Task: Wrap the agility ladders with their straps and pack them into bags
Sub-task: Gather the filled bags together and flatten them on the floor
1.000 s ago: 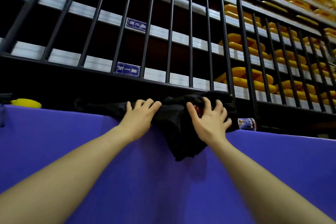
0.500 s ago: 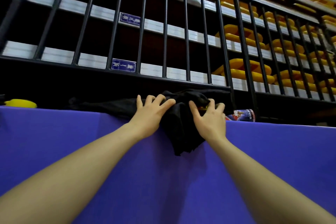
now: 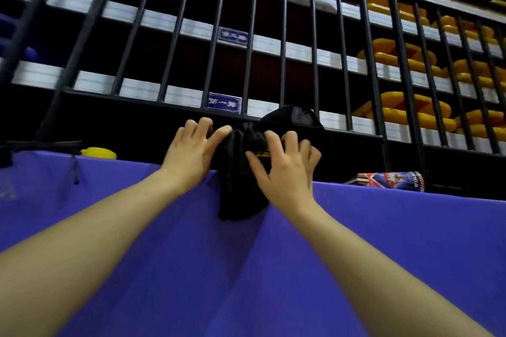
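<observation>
A black fabric bag (image 3: pixel 241 189) lies bunched at the far edge of the purple-covered table (image 3: pixel 246 268), part of it draped toward me. My left hand (image 3: pixel 191 153) grips the bag's left side with curled fingers. My right hand (image 3: pixel 284 169) has its fingers curled on the bag's right side, where a sliver of yellow (image 3: pixel 263 155) shows under the fingertips. The ladder itself is hidden inside the cloth.
A black metal barrier (image 3: pixel 284 44) stands right behind the table, with rows of yellow seats (image 3: pixel 410 107) beyond it at the right. A yellow object (image 3: pixel 98 152) sits at the table's far left edge. A red-and-blue printed can (image 3: pixel 394 181) lies at the far right edge.
The bag has been gathered into a tighter bunch, its top now raised against the barrier. Both hands have moved closer together and their fingers have curled into the cloth.
</observation>
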Demonstrator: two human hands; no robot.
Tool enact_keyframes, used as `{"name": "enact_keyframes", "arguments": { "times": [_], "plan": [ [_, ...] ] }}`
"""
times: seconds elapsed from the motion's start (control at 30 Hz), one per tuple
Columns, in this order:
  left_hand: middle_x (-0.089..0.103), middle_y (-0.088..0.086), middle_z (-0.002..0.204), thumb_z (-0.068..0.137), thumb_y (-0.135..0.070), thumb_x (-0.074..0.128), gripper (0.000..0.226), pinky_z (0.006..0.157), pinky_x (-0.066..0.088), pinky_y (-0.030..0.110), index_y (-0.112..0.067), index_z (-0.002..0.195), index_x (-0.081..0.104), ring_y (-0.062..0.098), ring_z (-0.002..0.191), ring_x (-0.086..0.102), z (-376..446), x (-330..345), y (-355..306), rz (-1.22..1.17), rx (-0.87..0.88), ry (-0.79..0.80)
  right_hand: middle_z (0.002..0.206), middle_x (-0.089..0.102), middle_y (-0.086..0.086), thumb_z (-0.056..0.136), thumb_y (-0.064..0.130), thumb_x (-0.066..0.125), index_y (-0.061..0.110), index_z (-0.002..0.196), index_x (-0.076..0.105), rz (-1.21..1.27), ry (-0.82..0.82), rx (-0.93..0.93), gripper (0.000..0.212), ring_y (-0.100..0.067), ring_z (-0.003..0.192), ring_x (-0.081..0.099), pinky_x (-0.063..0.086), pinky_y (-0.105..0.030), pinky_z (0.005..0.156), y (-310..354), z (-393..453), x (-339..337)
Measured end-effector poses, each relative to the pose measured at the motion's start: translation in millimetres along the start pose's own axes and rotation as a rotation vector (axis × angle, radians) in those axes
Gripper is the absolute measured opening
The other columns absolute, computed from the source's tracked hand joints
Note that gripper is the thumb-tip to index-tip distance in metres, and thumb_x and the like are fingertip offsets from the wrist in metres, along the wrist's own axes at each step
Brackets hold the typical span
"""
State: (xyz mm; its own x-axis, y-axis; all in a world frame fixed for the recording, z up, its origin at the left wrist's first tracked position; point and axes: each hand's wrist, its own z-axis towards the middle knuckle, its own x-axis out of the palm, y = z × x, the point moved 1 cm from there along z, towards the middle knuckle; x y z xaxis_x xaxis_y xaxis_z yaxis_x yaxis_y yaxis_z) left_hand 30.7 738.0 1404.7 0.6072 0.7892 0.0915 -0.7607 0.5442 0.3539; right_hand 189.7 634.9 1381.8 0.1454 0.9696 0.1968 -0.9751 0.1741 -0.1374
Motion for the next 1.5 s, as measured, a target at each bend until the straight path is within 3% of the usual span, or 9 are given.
{"name": "enact_keyframes", "arguments": {
  "times": [0.13,0.23,0.33,0.53,0.77,0.9,1.03,1.2,1.5],
  "plan": [
    [0.055,0.018,0.096,0.063,-0.005,0.079,0.075,0.062,0.041,0.04,-0.021,0.124,0.038,0.034,0.074,0.05,-13,-14,31,0.198,-0.05,0.068,0.094,0.055,-0.008,0.088,0.054,0.043,0.016,0.111,0.06,0.013,0.052,-0.09,0.048,-0.034,0.078,0.053,0.03,-0.05,0.094,34,6,17],
    [0.053,0.014,0.112,0.085,-0.005,0.059,0.069,0.068,0.04,0.04,-0.024,0.144,0.029,0.034,0.092,0.052,-19,-25,48,0.26,-0.084,0.285,0.093,0.055,-0.008,0.088,0.053,0.043,0.015,0.111,0.059,0.031,0.101,-0.148,0.047,-0.035,0.077,0.052,0.034,-0.059,0.103,51,11,29],
    [0.046,0.009,0.116,0.091,-0.006,0.047,0.064,0.066,0.039,0.039,-0.028,0.147,0.024,0.033,0.101,0.053,-25,-31,57,0.137,-0.201,0.491,0.091,0.056,-0.012,0.088,0.05,0.044,0.011,0.107,0.062,0.086,0.116,-0.176,0.046,-0.036,0.074,0.052,0.05,-0.047,0.077,62,11,35],
    [0.044,0.011,0.115,0.079,-0.006,0.058,0.068,0.076,0.047,0.043,-0.025,0.14,0.032,0.039,0.103,0.054,-34,-41,71,-0.217,-0.385,0.532,0.098,0.053,-0.015,0.088,0.048,0.046,0.009,0.111,0.063,0.187,0.113,-0.237,0.048,-0.035,0.08,0.054,0.052,-0.039,0.054,64,14,34],
    [0.035,0.0,0.139,0.088,-0.05,0.052,0.079,0.07,0.045,0.035,-0.02,0.151,0.016,0.023,0.117,0.041,-31,-58,33,0.041,-0.08,0.426,0.123,0.036,-0.004,0.09,0.043,0.046,0.015,0.12,0.059,0.174,-0.008,-0.166,0.043,-0.026,0.102,0.037,0.049,-0.037,0.066,64,6,26],
    [0.035,0.005,0.135,0.098,-0.033,0.045,0.053,0.059,0.04,0.035,-0.022,0.146,0.025,0.029,0.109,0.045,-24,-50,23,0.161,-0.19,0.437,0.126,0.036,-0.006,0.085,0.043,0.048,0.009,0.127,0.046,-0.031,-0.094,-0.168,0.054,-0.027,0.107,0.039,0.03,-0.038,0.089,57,8,23],
    [0.037,0.008,0.127,0.096,-0.012,0.047,0.041,0.055,0.038,0.035,-0.018,0.135,0.037,0.031,0.102,0.047,-28,-45,29,0.03,-0.239,0.404,0.138,0.042,-0.016,0.09,0.052,0.036,0.011,0.129,0.051,-0.052,0.13,0.009,0.059,-0.036,0.124,0.039,0.022,-0.053,0.104,53,7,28],
    [0.037,0.01,0.123,0.091,0.001,0.048,0.044,0.055,0.037,0.036,-0.015,0.131,0.04,0.031,0.102,0.046,-31,-41,40,-0.042,-0.226,0.364,0.126,0.041,-0.01,0.099,0.047,0.036,0.022,0.132,0.043,0.343,0.356,0.177,0.042,-0.033,0.116,0.04,0.038,-0.037,0.076,65,0,34],
    [0.04,0.01,0.11,0.085,0.009,0.047,0.045,0.077,0.048,0.048,-0.012,0.125,0.047,0.033,0.091,0.053,-44,-24,102,-0.268,-0.348,0.332,0.129,0.037,-0.005,0.098,0.055,0.034,0.034,0.131,0.043,0.214,0.444,0.074,0.04,-0.031,0.118,0.035,0.037,-0.037,0.069,119,14,63]
  ]
}}
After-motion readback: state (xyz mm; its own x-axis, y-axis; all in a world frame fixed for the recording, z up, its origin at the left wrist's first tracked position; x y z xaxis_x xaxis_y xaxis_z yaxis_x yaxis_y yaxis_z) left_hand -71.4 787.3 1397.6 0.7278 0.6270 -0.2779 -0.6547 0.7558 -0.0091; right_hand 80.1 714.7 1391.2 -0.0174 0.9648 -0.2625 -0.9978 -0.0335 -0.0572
